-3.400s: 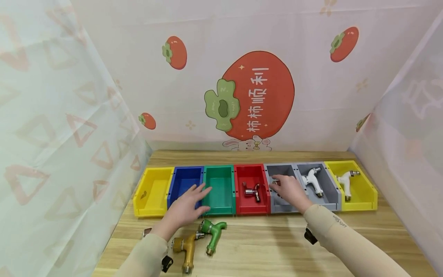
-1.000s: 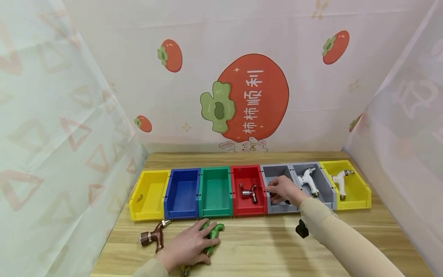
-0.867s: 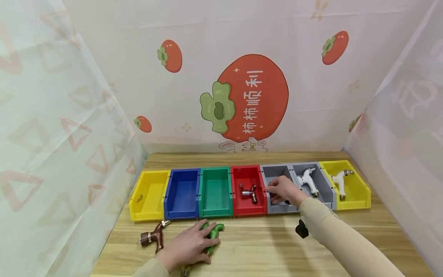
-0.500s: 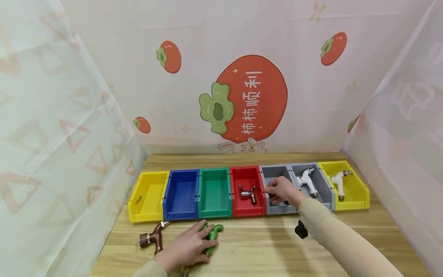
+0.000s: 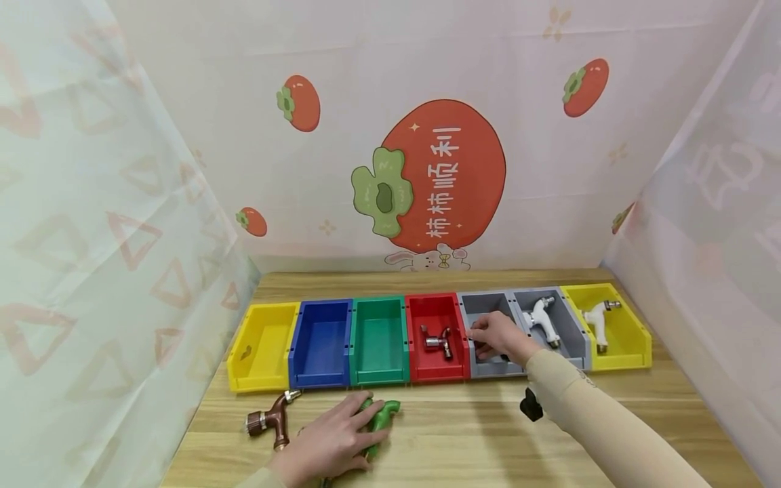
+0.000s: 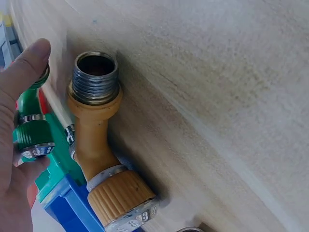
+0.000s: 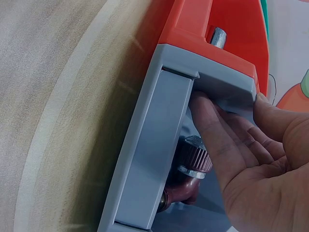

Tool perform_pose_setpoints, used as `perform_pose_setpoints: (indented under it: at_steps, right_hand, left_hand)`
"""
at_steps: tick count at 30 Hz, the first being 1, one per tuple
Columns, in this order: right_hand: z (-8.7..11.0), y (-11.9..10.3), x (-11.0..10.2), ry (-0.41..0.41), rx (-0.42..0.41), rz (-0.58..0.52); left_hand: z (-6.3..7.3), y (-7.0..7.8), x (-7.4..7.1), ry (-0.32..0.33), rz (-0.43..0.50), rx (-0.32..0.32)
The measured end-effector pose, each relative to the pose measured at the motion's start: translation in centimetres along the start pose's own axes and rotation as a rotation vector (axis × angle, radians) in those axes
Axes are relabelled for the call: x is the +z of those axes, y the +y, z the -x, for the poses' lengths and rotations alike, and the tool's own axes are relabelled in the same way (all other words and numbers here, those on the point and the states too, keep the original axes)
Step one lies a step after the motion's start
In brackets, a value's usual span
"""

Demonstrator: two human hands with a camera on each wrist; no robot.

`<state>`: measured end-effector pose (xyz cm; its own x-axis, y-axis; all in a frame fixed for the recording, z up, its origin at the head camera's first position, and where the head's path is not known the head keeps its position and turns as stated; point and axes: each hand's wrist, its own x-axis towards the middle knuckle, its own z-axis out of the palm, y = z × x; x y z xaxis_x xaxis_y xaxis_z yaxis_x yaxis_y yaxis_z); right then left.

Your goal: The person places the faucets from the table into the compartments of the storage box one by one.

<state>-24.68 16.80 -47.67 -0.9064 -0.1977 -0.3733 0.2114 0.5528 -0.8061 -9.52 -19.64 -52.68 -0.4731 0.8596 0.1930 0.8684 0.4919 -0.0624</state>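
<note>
Right sleeve [image 5: 610, 420] long, cream-beige, small dark marking [image 5: 588, 379] near the cuff [image 5: 544, 366], too small to read, black blocky piece [image 5: 531, 404] beneath that cuff, left sleeve [image 5: 266, 479] same cream-beige, only its end showing, left hand [image 5: 332, 437] and right hand [image 5: 503, 337] bare.

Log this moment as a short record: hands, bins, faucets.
Left hand: grips green faucet in front of the bins
Right hand: inside left gray bin, gripping its wall beside red bin
Bin row, left to right: left yellow bin, blue bin, green bin, red bin, left gray bin, right gray bin, right yellow bin
Faucets in bins: metallic faucet, red; dark-red faucet, left gray; white faucet, right gray; second white faucet, right yellow
On table: brown faucet, ochre faucet
</note>
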Motion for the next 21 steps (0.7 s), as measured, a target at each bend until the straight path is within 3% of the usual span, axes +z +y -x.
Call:
perform_pose_setpoints:
  at_steps: [21]
  right_hand:
    - [0.2,0.1,-0.1,0.003,-0.001,0.005]
  left_hand:
    - [-1.6,-0.2,-0.8,0.196,-0.072,-0.028]
